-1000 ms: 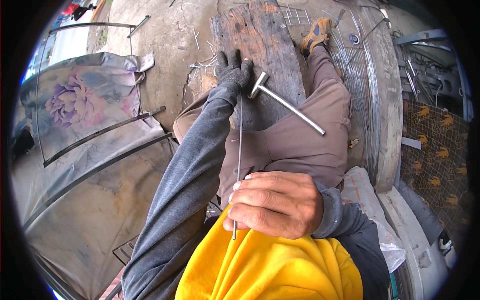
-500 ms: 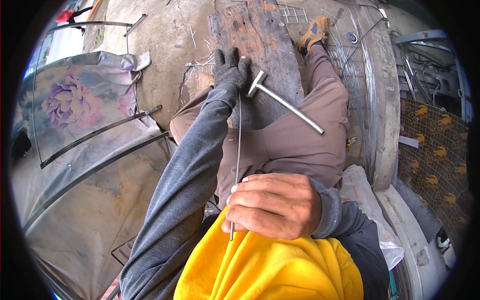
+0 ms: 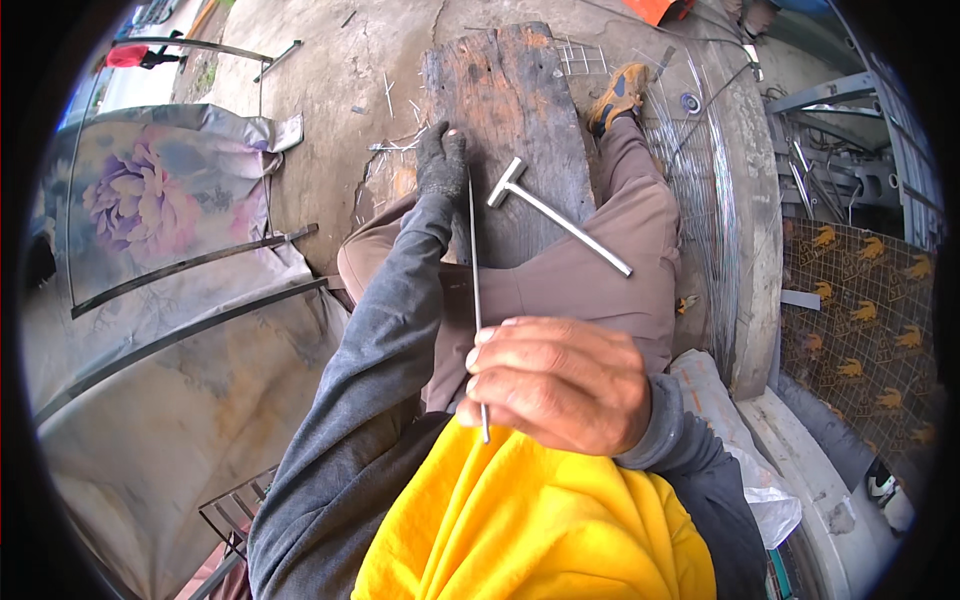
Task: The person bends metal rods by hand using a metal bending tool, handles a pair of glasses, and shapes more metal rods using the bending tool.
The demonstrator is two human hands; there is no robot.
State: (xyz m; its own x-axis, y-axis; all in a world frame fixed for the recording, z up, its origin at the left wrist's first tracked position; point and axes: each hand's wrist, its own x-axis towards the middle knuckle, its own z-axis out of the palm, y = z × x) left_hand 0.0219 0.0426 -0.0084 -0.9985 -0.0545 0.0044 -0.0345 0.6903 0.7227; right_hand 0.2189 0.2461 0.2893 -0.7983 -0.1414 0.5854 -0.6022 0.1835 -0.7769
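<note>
A thin grey metal rod runs from the wooden plank back toward my yellow shirt. My bare right hand pinches it close to its near end, and a short tip pokes out below the fingers. At the rod's far end, my left hand, in a dark grey glove with one bare fingertip, is closed on its edge at the plank's left side; the exact grip is partly hidden. A T-shaped steel bar tool lies across the plank and my right thigh, touched by neither hand.
Cut wire pieces lie on the concrete left of the plank. Long thin rods are spread along the right, past my shoe. A flower-patterned sheet over a metal frame stands at left; a white sack is at lower right.
My left hand has turned from lying spread on the plank to a closed, side-on hold by the rod. My right hand with the rod has moved slightly up and right.
</note>
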